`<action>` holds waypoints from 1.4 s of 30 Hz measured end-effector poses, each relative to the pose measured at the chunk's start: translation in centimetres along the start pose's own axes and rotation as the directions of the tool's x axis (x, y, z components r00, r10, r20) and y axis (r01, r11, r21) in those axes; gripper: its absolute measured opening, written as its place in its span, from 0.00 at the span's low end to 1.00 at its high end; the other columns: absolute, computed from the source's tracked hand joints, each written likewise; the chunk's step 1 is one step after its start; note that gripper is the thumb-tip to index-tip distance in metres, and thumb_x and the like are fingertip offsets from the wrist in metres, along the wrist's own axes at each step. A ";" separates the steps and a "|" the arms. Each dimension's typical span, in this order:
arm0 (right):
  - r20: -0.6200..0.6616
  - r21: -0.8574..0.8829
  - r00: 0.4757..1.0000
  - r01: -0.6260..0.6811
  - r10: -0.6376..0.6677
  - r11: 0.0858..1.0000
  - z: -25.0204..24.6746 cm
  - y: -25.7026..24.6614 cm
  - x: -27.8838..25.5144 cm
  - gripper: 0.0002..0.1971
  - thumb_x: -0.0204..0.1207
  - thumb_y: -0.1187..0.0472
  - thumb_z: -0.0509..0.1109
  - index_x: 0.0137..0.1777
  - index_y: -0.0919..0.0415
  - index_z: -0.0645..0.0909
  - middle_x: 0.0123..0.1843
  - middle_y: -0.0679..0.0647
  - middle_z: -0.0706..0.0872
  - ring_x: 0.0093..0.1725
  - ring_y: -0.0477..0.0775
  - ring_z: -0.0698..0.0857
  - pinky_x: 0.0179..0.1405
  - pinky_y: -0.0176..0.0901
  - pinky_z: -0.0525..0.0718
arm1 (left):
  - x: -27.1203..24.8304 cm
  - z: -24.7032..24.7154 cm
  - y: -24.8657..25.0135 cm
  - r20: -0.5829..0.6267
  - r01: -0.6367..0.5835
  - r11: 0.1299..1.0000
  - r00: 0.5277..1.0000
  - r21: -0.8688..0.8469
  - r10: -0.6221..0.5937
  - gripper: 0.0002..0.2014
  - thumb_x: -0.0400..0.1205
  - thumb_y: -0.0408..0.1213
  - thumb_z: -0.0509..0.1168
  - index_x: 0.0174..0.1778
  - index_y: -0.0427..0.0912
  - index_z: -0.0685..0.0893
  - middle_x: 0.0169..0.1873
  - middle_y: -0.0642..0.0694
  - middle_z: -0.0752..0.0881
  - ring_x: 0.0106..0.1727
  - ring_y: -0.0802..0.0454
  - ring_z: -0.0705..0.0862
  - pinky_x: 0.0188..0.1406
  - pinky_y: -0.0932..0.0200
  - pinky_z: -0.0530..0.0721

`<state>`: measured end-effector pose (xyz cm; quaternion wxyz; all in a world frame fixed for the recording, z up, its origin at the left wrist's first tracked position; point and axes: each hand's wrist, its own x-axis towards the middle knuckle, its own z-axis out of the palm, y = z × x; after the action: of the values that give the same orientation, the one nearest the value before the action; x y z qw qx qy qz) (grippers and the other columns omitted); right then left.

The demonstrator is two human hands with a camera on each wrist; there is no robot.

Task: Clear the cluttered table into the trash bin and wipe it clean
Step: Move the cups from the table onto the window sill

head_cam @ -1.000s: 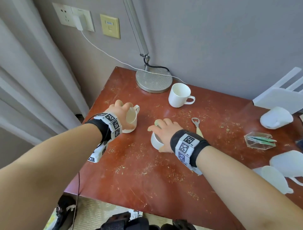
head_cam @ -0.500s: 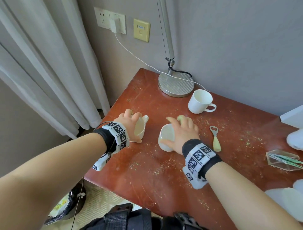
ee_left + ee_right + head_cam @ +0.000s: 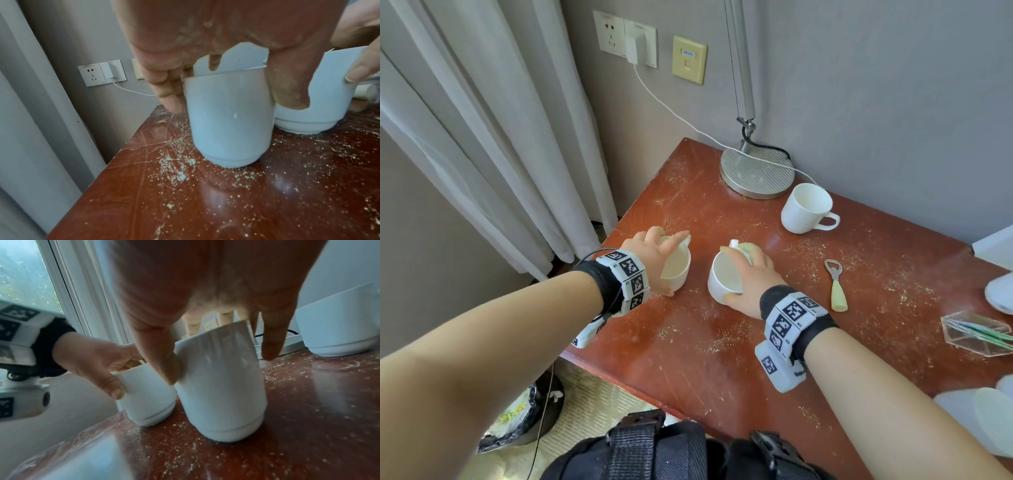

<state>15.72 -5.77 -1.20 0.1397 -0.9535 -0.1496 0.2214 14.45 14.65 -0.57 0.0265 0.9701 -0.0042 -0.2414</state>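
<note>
The left hand (image 3: 654,255) grips the left mug (image 3: 677,270) from above, thumb on the near wall, fingers over the far rim, hiding most of its handle. The right hand (image 3: 751,277) clasps the right mug (image 3: 722,282) the same way. The two mugs stand just beside each other on the crumb-strewn table (image 3: 688,359). A third mug (image 3: 806,209) stands apart by the lamp base (image 3: 756,174); an opener (image 3: 835,284) lies right of the hands. The bin (image 3: 517,421) shows partly below the table's edge, behind the left arm.

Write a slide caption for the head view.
Each hand grips a white mug on the crumb-strewn table.
</note>
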 end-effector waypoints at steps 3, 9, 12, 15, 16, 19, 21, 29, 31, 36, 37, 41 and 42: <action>0.007 0.015 0.997 -0.074 0.074 0.997 0.7 0.1 0.1 0.47 0.68 0.44 0.74 0.80 0.39 0.45 0.81 0.50 0.45 0.78 0.60 0.55 0.72 0.56 0.69 | 0.1 0.1 0.2 0.027 -0.037 0.999 0.999 0.027 0.036 0.49 0.74 0.47 0.72 0.78 0.69 0.42 0.78 0.47 0.49 0.76 0.42 0.60 0.67 0.46 0.77; -0.096 0.165 0.990 -0.084 0.101 0.983 1.3 -0.7 0.7 0.45 0.66 0.44 0.73 0.77 0.37 0.49 0.72 0.48 0.57 0.69 0.56 0.70 0.63 0.52 0.78 | -0.4 0.1 -0.9 -0.034 0.010 0.998 0.999 -0.060 -0.012 0.44 0.72 0.50 0.73 0.77 0.66 0.52 0.72 0.47 0.59 0.71 0.43 0.66 0.60 0.47 0.80; -0.140 0.179 0.989 -0.013 0.038 0.984 0.7 -2.5 0.5 0.43 0.64 0.43 0.74 0.76 0.37 0.52 0.71 0.47 0.61 0.67 0.56 0.74 0.61 0.51 0.80 | -1.7 0.1 -2.4 -0.078 0.062 0.987 0.994 -0.149 -0.074 0.44 0.70 0.52 0.73 0.77 0.65 0.53 0.70 0.47 0.62 0.70 0.44 0.67 0.61 0.47 0.80; -0.170 0.178 0.984 0.080 -0.049 0.981 -0.7 -5.8 0.2 0.43 0.64 0.43 0.74 0.75 0.37 0.53 0.71 0.48 0.63 0.64 0.57 0.77 0.59 0.51 0.81 | -3.4 -0.7 -4.9 -0.133 0.103 0.964 0.981 -0.245 -0.138 0.44 0.69 0.51 0.74 0.76 0.63 0.55 0.67 0.47 0.65 0.68 0.44 0.70 0.60 0.44 0.80; -0.170 0.170 0.982 0.109 -0.079 0.979 -1.2 -7.1 0.1 0.44 0.64 0.44 0.74 0.76 0.37 0.52 0.72 0.48 0.63 0.63 0.58 0.77 0.59 0.50 0.81 | -4.2 -1.1 -5.9 -0.146 0.119 0.955 0.976 -0.270 -0.163 0.44 0.68 0.51 0.74 0.77 0.62 0.55 0.66 0.47 0.65 0.67 0.43 0.70 0.61 0.43 0.80; -0.186 0.170 0.969 0.195 -0.163 0.966 -2.4 -11.7 -0.3 0.45 0.64 0.47 0.75 0.77 0.40 0.52 0.72 0.50 0.64 0.65 0.58 0.77 0.58 0.48 0.78 | -6.9 -2.0 -9.6 -0.193 0.179 0.926 0.948 -0.332 -0.253 0.47 0.67 0.52 0.75 0.78 0.61 0.55 0.66 0.48 0.67 0.67 0.43 0.72 0.62 0.44 0.79; -0.208 0.177 0.955 0.249 -0.211 0.952 -2.6 -15.2 -0.8 0.45 0.64 0.47 0.75 0.78 0.40 0.52 0.72 0.49 0.65 0.64 0.57 0.77 0.57 0.46 0.76 | -9.1 -2.5 -12.6 -0.223 0.216 0.902 0.923 -0.373 -0.313 0.47 0.66 0.53 0.75 0.78 0.61 0.55 0.67 0.48 0.67 0.67 0.43 0.72 0.63 0.45 0.79; -0.264 0.197 0.878 0.453 -0.398 0.869 -0.7 -30.2 -2.1 0.50 0.62 0.49 0.79 0.78 0.40 0.50 0.76 0.47 0.62 0.68 0.54 0.73 0.60 0.45 0.74 | -20.5 -4.1 -26.6 -0.302 0.300 0.837 0.833 -0.458 -0.464 0.47 0.66 0.53 0.75 0.79 0.59 0.56 0.70 0.49 0.67 0.67 0.45 0.73 0.59 0.49 0.80; -0.274 0.203 0.859 0.491 -0.432 0.847 -0.1 -34.0 -2.3 0.50 0.62 0.50 0.80 0.78 0.40 0.50 0.76 0.47 0.62 0.69 0.54 0.72 0.62 0.45 0.72 | -23.5 -4.2 -30.1 -0.330 0.306 0.819 0.803 -0.486 -0.497 0.46 0.66 0.53 0.75 0.78 0.59 0.58 0.69 0.50 0.67 0.66 0.46 0.74 0.59 0.48 0.80; -0.315 0.257 0.820 0.559 -0.478 0.788 1.5 -43.3 -2.4 0.50 0.63 0.53 0.80 0.78 0.41 0.51 0.75 0.49 0.64 0.67 0.53 0.73 0.63 0.43 0.72 | -29.4 -4.3 -37.9 -0.396 0.330 0.788 0.724 -0.519 -0.564 0.45 0.65 0.53 0.76 0.77 0.58 0.61 0.69 0.49 0.68 0.67 0.47 0.73 0.62 0.51 0.77; -0.320 0.278 0.814 0.570 -0.485 0.774 1.7 -44.9 -2.2 0.50 0.63 0.54 0.81 0.78 0.42 0.51 0.75 0.50 0.64 0.67 0.53 0.73 0.63 0.41 0.71 | -30.3 -4.5 -39.3 -0.402 0.339 0.781 0.710 -0.524 -0.578 0.46 0.65 0.53 0.77 0.77 0.57 0.61 0.69 0.49 0.69 0.67 0.46 0.74 0.62 0.50 0.77; -0.324 0.267 0.784 0.612 -0.529 0.744 1.7 -51.3 -0.8 0.51 0.61 0.52 0.81 0.78 0.42 0.51 0.74 0.52 0.66 0.68 0.55 0.73 0.70 0.48 0.72 | -32.5 -5.8 -43.9 -0.405 0.362 0.741 0.661 -0.565 -0.632 0.45 0.65 0.52 0.77 0.77 0.54 0.63 0.67 0.47 0.71 0.65 0.45 0.75 0.62 0.49 0.78; -0.330 0.246 0.773 0.625 -0.542 0.741 1.4 -52.7 -0.4 0.52 0.61 0.51 0.81 0.79 0.42 0.51 0.74 0.51 0.67 0.68 0.55 0.74 0.70 0.49 0.72 | -32.7 -6.3 -45.0 -0.406 0.360 0.729 0.649 -0.582 -0.644 0.45 0.66 0.52 0.77 0.78 0.54 0.63 0.67 0.47 0.71 0.65 0.45 0.75 0.62 0.49 0.78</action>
<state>2.97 42.69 15.31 0.3824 -0.8372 -0.3841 0.0732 -11.75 60.56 17.88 0.1804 0.9206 0.3376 0.0769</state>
